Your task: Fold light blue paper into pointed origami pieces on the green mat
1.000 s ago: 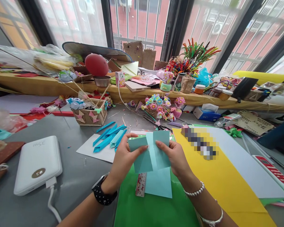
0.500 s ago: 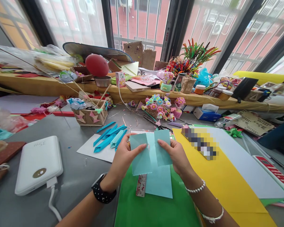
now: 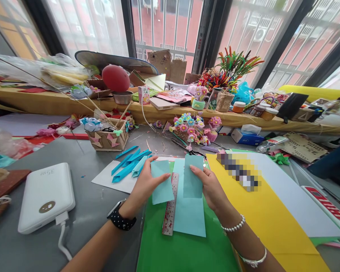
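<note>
My left hand [image 3: 147, 175] is closed on a light blue paper piece [image 3: 162, 185], thumb on the front and fingers behind. In my right hand [image 3: 211, 185] is a narrower light blue paper piece [image 3: 192, 181], pinched near its right edge. The two pieces are apart. Beneath them a longer light blue paper strip [image 3: 189, 217] lies on the green sheet [image 3: 187, 253]. A patterned ruler [image 3: 170, 215] lies along that strip's left edge, its upper part showing between the two held pieces.
Folded blue paper strips [image 3: 130, 165] lie on white paper [image 3: 102, 179] at the left. A white power bank [image 3: 49, 196] with a cable stands further left. Yellow sheets [image 3: 257, 219] spread to the right. Behind are a cardboard box [image 3: 109, 139] and crocheted flowers [image 3: 191, 126].
The left hand has moved slightly left with its paper piece, widening the gap between the two pieces. More of the ruler now shows. The right hand has barely moved.
</note>
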Demonstrator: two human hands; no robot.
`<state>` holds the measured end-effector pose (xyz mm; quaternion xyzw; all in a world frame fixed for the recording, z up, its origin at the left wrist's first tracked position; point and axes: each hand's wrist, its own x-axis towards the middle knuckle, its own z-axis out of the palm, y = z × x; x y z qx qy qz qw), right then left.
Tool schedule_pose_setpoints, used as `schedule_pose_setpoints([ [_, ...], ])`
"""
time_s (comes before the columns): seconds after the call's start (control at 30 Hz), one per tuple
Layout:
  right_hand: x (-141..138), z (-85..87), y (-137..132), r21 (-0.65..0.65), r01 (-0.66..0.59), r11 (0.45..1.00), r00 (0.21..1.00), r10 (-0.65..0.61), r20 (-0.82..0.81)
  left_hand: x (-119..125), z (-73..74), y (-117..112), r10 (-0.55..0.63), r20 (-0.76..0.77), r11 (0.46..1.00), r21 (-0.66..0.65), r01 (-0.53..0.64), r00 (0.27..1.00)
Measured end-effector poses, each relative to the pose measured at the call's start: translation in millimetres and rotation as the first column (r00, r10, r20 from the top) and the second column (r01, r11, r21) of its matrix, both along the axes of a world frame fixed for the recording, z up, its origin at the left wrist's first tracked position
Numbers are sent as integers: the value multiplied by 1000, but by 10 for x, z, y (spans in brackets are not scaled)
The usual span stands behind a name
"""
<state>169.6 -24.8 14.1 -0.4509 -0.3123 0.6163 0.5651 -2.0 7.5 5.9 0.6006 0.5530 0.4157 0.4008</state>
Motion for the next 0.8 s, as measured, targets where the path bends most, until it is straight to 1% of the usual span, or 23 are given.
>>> schedule_pose_setpoints([
  [0.07, -13, -12, 6, 3, 16, 1000, 1000, -16, -14, 9, -23, 4, 46, -35, 986, 160, -39, 998],
  [0.1, -21, -21, 9, -3, 23, 1000, 1000, -23, -20, 21, -22, -9, 63, -27, 968, 244, -54, 998],
  [0.13, -30, -30, 11, -11, 28, 1000, 999, -28, -29, 36, -12, -29, 57, -11, 954, 295, -51, 998],
  [0.17, -40, -40, 12, -18, 30, 999, 999, -31, -43, 54, 1, -55, 12, 16, 951, 309, -17, 1000],
  [0.2, -53, -51, 12, -19, 30, 999, 998, -31, -60, 73, 16, -82, -69, 50, 955, 291, 51, 996],
  [0.23, -67, -63, 11, -13, 28, 1000, 996, -29, -81, 93, 28, -108, -188, 94, 959, 234, 162, 978],
  [0.27, -82, -75, 9, -3, 26, 1000, 995, -27, -99, 111, 35, -129, -291, 144, 950, 161, 267, 946],
  [0.3, -96, -87, 6, 5, 27, 1000, 994, -27, -110, 128, 36, -144, -356, 184, 934, 86, 346, 916],
  [0.33, -108, -99, 3, 12, 30, 999, 993, -28, -111, 141, 34, -153, -402, 225, 912, 14, 410, 887],
  [0.37, -115, -108, 1, 16, 32, 999, 994, -30, -107, 150, 31, -155, -425, 260, 892, -44, 450, 867],
  [0.43, -109, -115, 1, 23, 21, 1000, 996, -19, -89, 151, 32, -145, -435, 309, 868, -105, 485, 846],
  [0.47, -94, -110, 4, 29, 6, 1000, 998, -4, -69, 143, 41, -134, -429, 324, 867, -113, 485, 843],
  [0.53, -40, -89, 15, 57, -31, 998, 999, 30, 12, 109, 72, -104, -398, 315, 883, -123, 453, 862],
  [0.57, -7, -74, 22, 76, -37, 996, 996, 30, 89, 85, 91, -87, -372, 293, 897, -131, 423, 881],
  [0.63, 53, -50, 34, 177, -32, 984, 966, -14, 256, 35, 123, -52, -351, 222, 906, -167, 390, 910],
  [0.67, 75, -44, 38, 207, -62, 976, 947, -8, 321, 14, 134, -37, -336, 190, 915, -168, 368, 922],
  [0.7, 87, -41, 40, 231, -85, 969, 929, -7, 371, -3, 142, -25, -294, 164, 935, -153, 319, 942],
  [0.77, 88, -44, 38, 241, -109, 964, 911, 0, 413, -15, 149, -17, -223, 151, 962, -126, 242, 963],
  [0.8, 81, -47, 35, 234, -102, 967, 915, -2, 405, -10, 151, -21, -208, 167, 964, -133, 231, 964],
])
